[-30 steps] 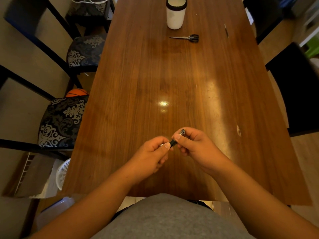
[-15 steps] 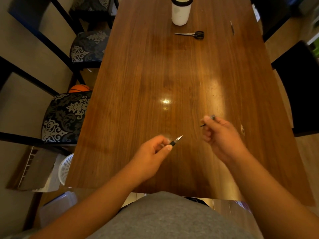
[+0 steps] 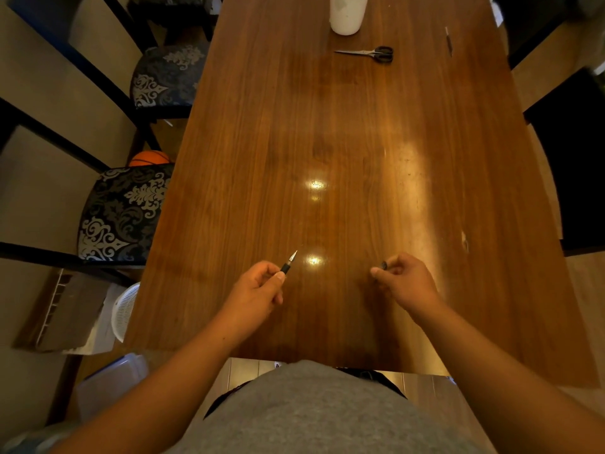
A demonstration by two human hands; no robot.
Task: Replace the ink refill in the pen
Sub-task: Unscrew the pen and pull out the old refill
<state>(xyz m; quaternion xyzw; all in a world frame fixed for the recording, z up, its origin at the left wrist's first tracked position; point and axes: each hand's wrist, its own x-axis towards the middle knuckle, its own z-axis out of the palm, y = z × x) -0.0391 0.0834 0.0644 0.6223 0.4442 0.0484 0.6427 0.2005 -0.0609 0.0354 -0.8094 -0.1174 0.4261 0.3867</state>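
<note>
My left hand (image 3: 258,290) is closed around a dark pen (image 3: 289,263) just above the near part of the wooden table (image 3: 327,126). The pen's silver pointed tip sticks out past my fingers and aims away and to the right. My right hand (image 3: 402,283) is a hand's width to the right, pinching a small dark pen part (image 3: 383,265); only its round end shows between finger and thumb. A thin dark stick (image 3: 449,40), possibly a refill, lies far off near the table's right edge.
Black-handled scissors (image 3: 370,54) lie at the far end, with a white cup (image 3: 346,14) behind them. Patterned chairs (image 3: 124,211) stand along the left side, an orange ball (image 3: 149,157) under them. A dark chair (image 3: 569,165) is on the right.
A second ago both hands were together on the pen. My right hand has pulled away to the right with a small part, then dropped lower. My left hand still holds the pen.
</note>
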